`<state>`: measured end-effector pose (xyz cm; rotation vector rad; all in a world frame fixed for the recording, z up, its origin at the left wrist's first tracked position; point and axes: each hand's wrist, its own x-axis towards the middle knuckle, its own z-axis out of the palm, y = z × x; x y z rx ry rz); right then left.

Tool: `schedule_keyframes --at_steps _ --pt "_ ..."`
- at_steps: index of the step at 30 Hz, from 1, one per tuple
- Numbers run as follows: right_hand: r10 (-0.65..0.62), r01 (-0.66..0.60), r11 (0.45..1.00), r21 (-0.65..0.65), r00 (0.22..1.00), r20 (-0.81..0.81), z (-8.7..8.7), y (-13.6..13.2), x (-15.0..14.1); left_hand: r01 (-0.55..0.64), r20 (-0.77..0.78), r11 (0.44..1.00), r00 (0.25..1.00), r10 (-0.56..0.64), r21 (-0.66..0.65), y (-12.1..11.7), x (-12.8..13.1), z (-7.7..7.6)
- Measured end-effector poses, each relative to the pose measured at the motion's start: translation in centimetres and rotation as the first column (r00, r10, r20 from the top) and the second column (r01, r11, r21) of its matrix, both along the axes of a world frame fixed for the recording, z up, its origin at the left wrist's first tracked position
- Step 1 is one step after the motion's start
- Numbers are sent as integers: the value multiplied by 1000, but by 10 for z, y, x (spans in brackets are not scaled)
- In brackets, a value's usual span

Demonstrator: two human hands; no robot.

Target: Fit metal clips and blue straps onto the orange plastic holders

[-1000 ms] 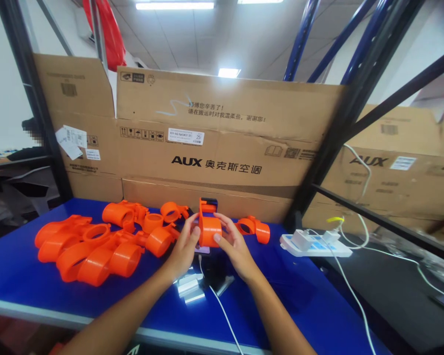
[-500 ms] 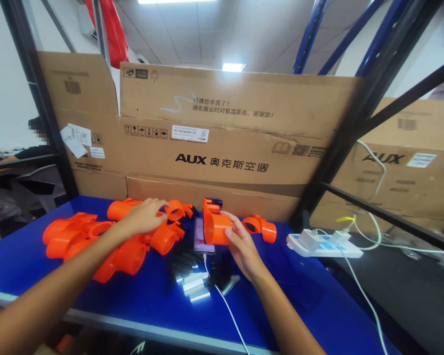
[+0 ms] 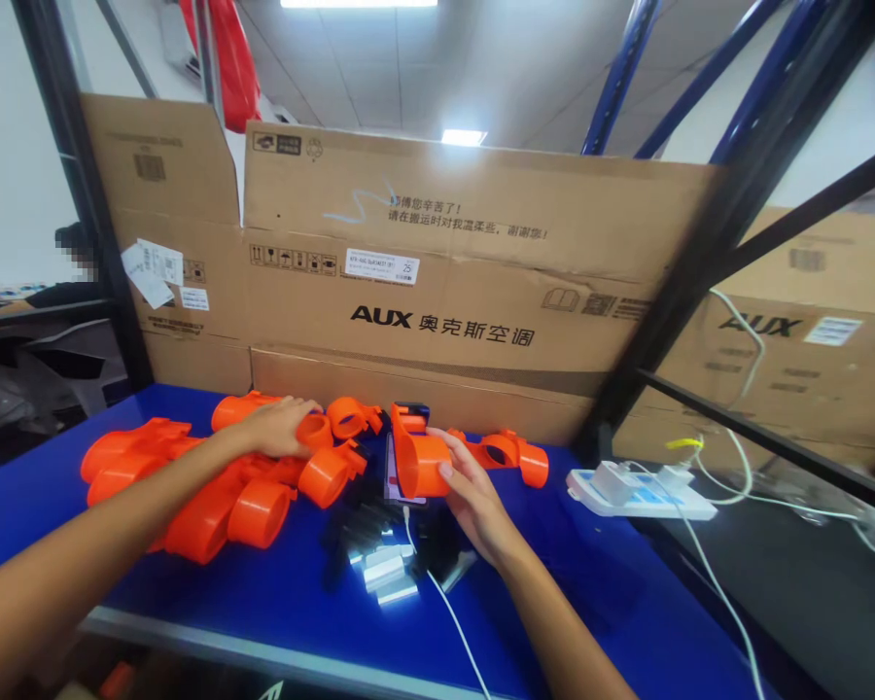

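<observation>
My right hand [image 3: 475, 496] grips an orange plastic ring-shaped part [image 3: 423, 469] between thumb and fingers, lifted above the blue table [image 3: 525, 612]. A dark piece [image 3: 412, 410] shows at the top of this part. My left hand [image 3: 286, 426] reaches into the pile of similar orange parts [image 3: 262, 513], its fingers curled over another orange ring-shaped part [image 3: 315, 434]. Some of those fingertips are hidden. A phone [image 3: 392, 474], partly covered by the held part, lies behind it with a white cable [image 3: 441, 601] plugged in.
Small black pieces [image 3: 361, 525] lie mid-table beside shiny, reflective clear packaging [image 3: 390, 574]. More orange parts [image 3: 514, 455] rest to the right. A white power strip [image 3: 642, 496] with chargers stands at the right edge. Cardboard [image 3: 437, 321] walls off the back between black posts.
My left hand has moved slightly left and down, closing over an orange part in the pile. My right hand has lowered its orange part a little and tilted it slightly.
</observation>
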<state>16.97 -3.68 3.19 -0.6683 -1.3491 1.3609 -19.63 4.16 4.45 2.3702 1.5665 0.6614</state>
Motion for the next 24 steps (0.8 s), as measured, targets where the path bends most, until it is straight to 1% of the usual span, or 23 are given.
schedule_keyframes --at_steps 1,2,4,6,7,8,10,12,13,14,16,19,22,24 --pt "9 -10 1000 -18 1000 -17 1 -2 -2 -17 -15 1000 1000 18 21 0 -3 5" --pt "22 -23 999 -33 999 -37 3 -3 -3 -41 12 998 999 41 42 -1 -7 11" --pt "53 -58 997 -57 996 -76 8 -4 -7 -106 165 991 982 91 84 -2 -13 21" --pt "90 -98 992 -73 990 -104 17 -1 -13 -177 374 978 919 124 111 -3 -17 31" --pt "112 -121 989 -80 987 -114 23 2 -18 -205 485 972 866 125 114 -3 -18 36" --pt "138 -150 985 -88 983 -123 30 5 -24 -227 596 967 795 116 115 -3 -19 41" --pt "201 -215 970 -111 972 -124 43 15 -39 -262 774 959 627 87 105 -2 -20 50" --pt "263 -276 951 -141 959 -107 52 27 -60 -308 875 945 481 56 109 0 -20 58" --pt "286 -298 942 -153 954 -94 56 33 -73 -330 901 936 432 36 121 0 -20 60" --pt "305 -313 935 -168 950 -70 58 40 -85 -350 916 926 400 15 138 1 -19 62" --pt "362 -348 916 -199 931 40 58 54 -111 -365 925 913 378 -32 181 2 -16 64" --pt "394 -339 911 -233 883 254 54 72 -146 -349 909 907 409 -80 237 2 -8 65" --pt "339 -261 938 -229 831 442 46 86 -173 -318 887 907 448 -113 276 0 3 65" --pt "294 -236 956 -176 808 511 42 93 -184 -286 875 911 465 -138 296 -2 11 67"
